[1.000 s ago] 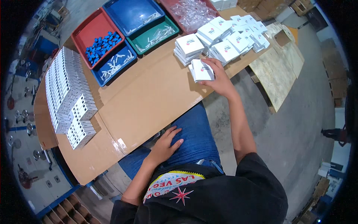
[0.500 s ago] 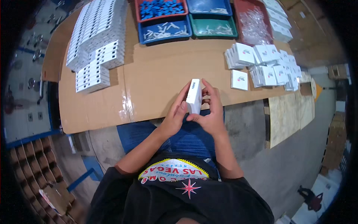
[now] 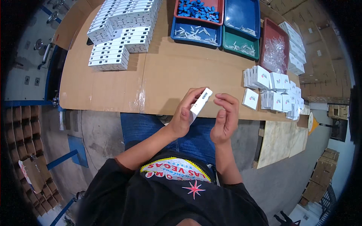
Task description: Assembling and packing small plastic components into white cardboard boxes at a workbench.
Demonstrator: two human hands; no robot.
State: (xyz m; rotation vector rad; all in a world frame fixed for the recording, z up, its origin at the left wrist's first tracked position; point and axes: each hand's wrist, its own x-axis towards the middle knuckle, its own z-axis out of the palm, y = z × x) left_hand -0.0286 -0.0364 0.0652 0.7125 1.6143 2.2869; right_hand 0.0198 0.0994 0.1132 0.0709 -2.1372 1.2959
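A slim white box (image 3: 200,104) is tilted in my left hand (image 3: 180,119), its narrow printed side facing up. My left fingers wrap behind it and the thumb presses its near side. My right hand (image 3: 225,119) is off the box, just to the right, with its fingers apart and nothing in it. Both hands are over the near edge of a cardboard-covered table (image 3: 181,71). Beyond the right hand, a single flat white box (image 3: 250,98) lies beside a group of similar small boxes (image 3: 276,101).
Tall stacks of white boxes (image 3: 130,20) stand at the far left. At the back are a red tray (image 3: 199,20) of blue pieces, a blue tray (image 3: 173,33) and a green tray (image 3: 239,54) with clear slim pieces, and a red tray (image 3: 289,49) of clear plastic parts.
My right hand has let go of the white box and moved right. The box stays in my left hand and leans more to the right. The view has shifted.
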